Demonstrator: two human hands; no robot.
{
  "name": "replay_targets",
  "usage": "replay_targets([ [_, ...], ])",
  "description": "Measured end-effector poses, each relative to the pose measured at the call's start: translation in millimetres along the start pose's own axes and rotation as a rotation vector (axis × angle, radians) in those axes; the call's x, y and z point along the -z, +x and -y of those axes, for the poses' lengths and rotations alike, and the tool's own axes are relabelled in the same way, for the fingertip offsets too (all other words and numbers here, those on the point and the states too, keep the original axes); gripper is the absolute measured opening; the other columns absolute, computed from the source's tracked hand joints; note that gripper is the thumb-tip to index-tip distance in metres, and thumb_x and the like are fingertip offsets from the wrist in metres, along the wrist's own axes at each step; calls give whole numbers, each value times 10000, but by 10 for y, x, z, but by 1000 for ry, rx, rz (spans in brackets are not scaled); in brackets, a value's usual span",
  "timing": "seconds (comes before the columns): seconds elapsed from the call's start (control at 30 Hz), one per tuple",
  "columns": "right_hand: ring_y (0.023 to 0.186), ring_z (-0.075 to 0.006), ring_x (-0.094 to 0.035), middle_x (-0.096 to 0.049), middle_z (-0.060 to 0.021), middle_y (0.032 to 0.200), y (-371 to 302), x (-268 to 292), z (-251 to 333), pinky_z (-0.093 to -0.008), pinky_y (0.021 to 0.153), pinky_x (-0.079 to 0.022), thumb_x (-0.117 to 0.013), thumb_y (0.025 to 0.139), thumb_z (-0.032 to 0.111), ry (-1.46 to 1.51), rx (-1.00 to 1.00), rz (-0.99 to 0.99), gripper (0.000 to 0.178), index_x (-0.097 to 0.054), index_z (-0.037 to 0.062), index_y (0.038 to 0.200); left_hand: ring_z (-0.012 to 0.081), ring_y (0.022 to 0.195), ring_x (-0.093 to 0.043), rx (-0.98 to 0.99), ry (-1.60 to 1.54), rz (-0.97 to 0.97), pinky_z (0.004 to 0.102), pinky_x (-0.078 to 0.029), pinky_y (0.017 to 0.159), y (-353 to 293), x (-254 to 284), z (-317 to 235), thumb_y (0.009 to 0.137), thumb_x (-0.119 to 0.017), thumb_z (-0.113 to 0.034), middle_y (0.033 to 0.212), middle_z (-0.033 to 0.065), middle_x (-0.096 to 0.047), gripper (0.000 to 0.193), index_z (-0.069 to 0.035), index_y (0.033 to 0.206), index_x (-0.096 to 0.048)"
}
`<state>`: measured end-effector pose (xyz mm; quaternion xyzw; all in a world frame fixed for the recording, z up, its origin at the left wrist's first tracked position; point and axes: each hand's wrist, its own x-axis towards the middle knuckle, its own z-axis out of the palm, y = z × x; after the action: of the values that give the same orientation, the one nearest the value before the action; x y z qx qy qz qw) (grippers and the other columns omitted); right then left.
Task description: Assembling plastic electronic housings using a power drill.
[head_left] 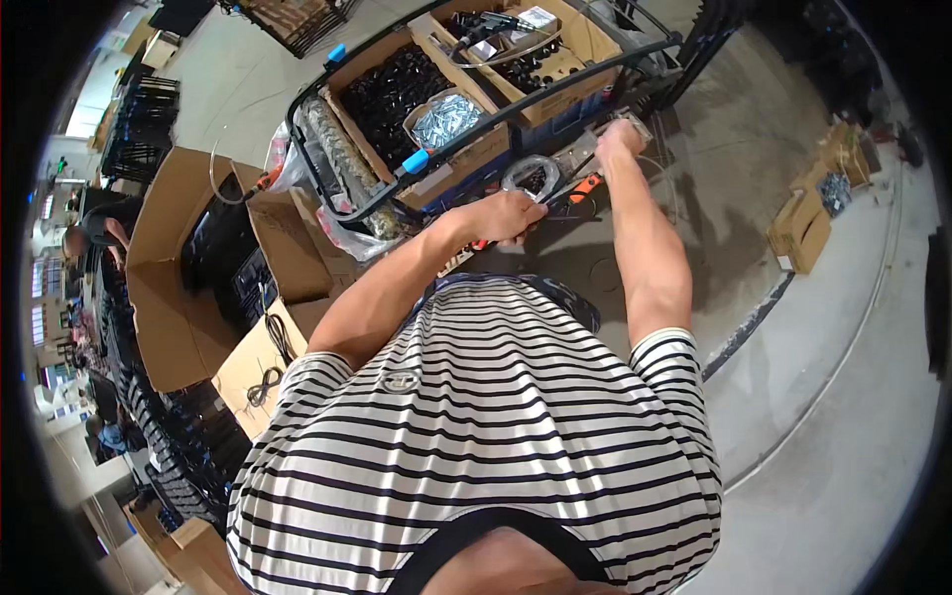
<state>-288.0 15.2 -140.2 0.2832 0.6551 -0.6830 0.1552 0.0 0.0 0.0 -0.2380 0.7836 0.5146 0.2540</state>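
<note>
My left hand [506,215] is closed around a dark tool with an orange handle [587,185], held just below a black metal cart frame [466,134]. My right hand [620,137] is raised a little farther out, fingers pinched on a thin clear plastic piece [595,149] near the cart's rail. A clear bag of small dark parts [531,177] lies between the two hands. My striped shirt fills the lower part of the view and hides what is beneath.
Cardboard boxes on the cart hold black parts [392,94], a bag of silver screws [446,119] and cables [516,45]. Open cartons [178,268] stand at the left. Small boxes [808,223] sit on the concrete floor at the right. Another person [99,228] bends at far left.
</note>
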Motion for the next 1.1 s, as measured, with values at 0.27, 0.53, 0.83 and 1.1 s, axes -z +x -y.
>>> replay_targets([
  [0.27,391,-72,-240,-273,53,527,-874,41,615,-258,364,-179,-540,968,232,381,68,668,253,-504,63,783,370,757,-615,-530,591,-360,400,-498,698,-386,453,540,980,-482,-335,831,173,-637,371,20,984,-593],
  [0.53,456,-33,-248,-301,73,553,-2820,676,375,-221,427,-196,-460,1015,234,14,174,1356,265,-530,46,842,117,866,-624,-509,-242,-705,288,-515,755,-1199,1043,130,883,-681,-120,932,43,-643,317,27,1150,-597],
  [0.83,509,-30,-311,-399,53,598,-3191,765,338,-203,476,-246,-440,1024,222,-325,519,1449,269,-553,23,883,97,807,-608,-641,-337,-604,265,-521,747,-1322,1074,166,862,-688,-39,904,33,-651,283,22,1126,-607],
  [1.1,637,-118,-508,-570,-60,702,-3099,827,402,-295,601,-421,-562,866,107,-549,1118,1280,167,-613,-30,785,149,802,-645,-733,61,-612,307,-516,699,-1409,1046,71,836,-692,-37,915,90,-663,227,-16,1057,-646],
])
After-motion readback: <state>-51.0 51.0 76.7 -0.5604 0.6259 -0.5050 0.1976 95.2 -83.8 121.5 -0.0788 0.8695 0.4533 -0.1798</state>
